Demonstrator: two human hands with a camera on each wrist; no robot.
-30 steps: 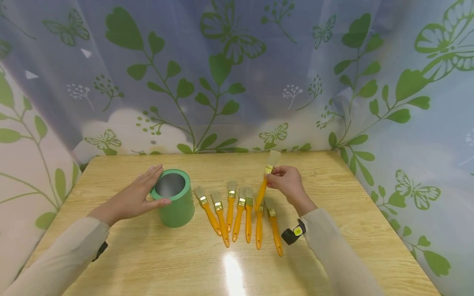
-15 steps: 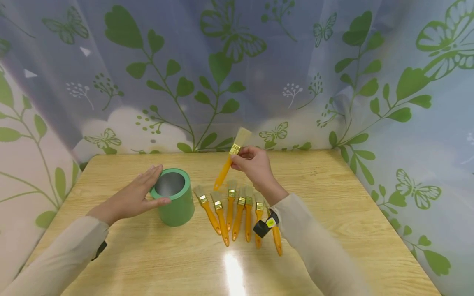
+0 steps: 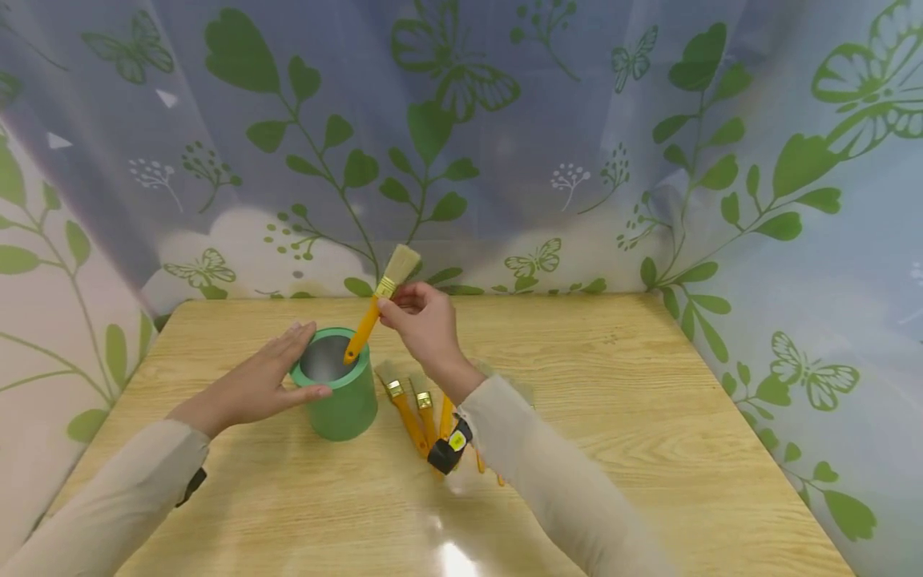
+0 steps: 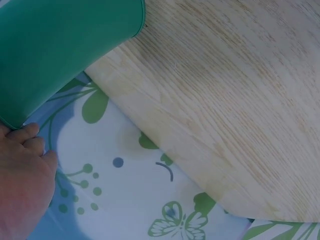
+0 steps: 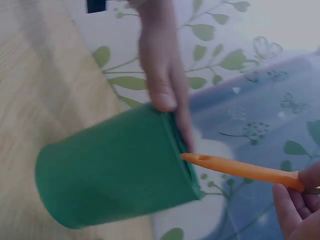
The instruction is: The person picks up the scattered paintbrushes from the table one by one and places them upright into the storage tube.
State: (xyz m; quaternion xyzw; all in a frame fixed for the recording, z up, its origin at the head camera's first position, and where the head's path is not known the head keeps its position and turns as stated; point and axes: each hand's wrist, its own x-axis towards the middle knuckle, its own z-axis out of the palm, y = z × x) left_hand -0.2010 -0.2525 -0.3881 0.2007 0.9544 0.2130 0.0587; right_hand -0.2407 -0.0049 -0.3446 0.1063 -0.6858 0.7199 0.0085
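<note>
A green can (image 3: pixel 342 409) stands upright on the wooden table, its grey inside showing. My left hand (image 3: pixel 252 381) rests on the can's rim from the left, fingers straight along the far left side and thumb at the near side. My right hand (image 3: pixel 429 324) pinches a paintbrush (image 3: pixel 368 324) near its metal band, pale bristles up. The tilted orange handle points down, its end over the can's mouth. In the right wrist view, the handle (image 5: pixel 245 168) tip overlaps the rim. Several more paintbrushes (image 3: pixel 407 417) lie right of the can, partly hidden under my right forearm.
The wooden table (image 3: pixel 634 385) reaches back to a curtain (image 3: pixel 490 192) printed with leaves and butterflies. More curtain hangs at both sides. A black wrist camera (image 3: pixel 449 449) on my right arm hangs over the lying brushes.
My right hand has carried the paintbrush left, from above the lying brushes to over the can's mouth. The left hand has stayed on the rim, and the can has not moved.
</note>
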